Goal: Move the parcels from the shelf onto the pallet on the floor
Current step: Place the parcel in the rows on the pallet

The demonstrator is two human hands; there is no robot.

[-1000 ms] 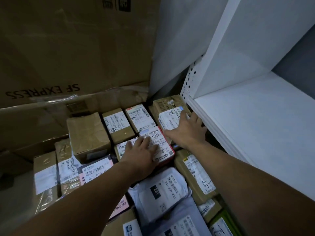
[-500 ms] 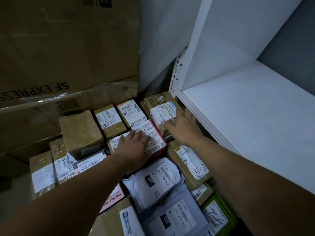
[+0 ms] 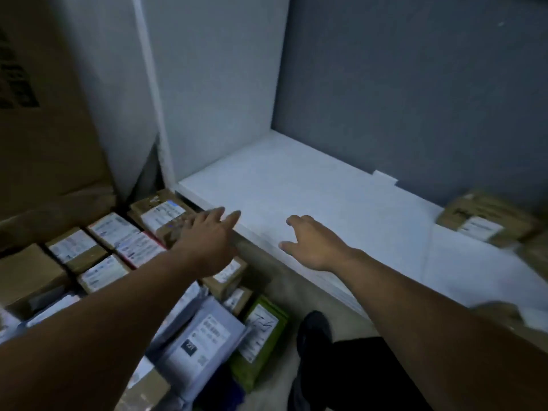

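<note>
Several labelled parcels lie packed together low on the left, among them a red-edged box, a brown box by the shelf corner, a grey mailer bag and a green box. The pallet under them is hidden. My left hand hovers open above these parcels, fingers pointing at the shelf edge. My right hand is open over the white shelf board, holding nothing. A brown parcel rests on the shelf at the far right.
A large brown carton stands upright at the left behind the parcels. A white shelf upright rises between pile and shelf. Grey wall backs the shelf. My dark shoe is on the floor below.
Both hands have lifted off the parcels and swung right; the right hand is now over the shelf board. The view has turned right, showing the shelf and its parcel.
</note>
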